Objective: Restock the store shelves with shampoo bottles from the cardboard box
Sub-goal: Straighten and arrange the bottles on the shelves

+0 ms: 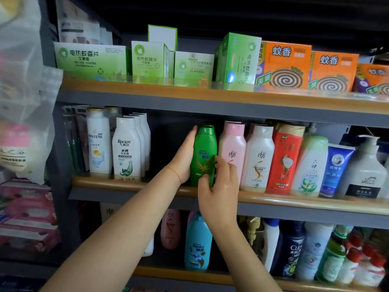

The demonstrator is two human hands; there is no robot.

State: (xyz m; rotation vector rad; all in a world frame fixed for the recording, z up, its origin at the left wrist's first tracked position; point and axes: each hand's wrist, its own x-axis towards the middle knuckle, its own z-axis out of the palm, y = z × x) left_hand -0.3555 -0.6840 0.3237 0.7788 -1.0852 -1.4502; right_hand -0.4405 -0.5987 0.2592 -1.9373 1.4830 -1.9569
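We see a green shampoo bottle (203, 157) upright on the middle shelf (294, 202), left hand (185, 159) flat against its nine-o'clock side, right hand (216, 182) pinching it at four o'clock.

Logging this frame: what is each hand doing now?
Left hand: open, straight fingers pressed flat against the green bottle.
Right hand: fingers curled on the same bottle's front.

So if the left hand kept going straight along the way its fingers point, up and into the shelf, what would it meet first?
Probably nothing close: the left hand lies flat against the green plastic Rejoice shampoo bottle, fingers aimed up into the dark gap beside it. Beyond is likely the grey upper shelf's underside, though depth is unclear.
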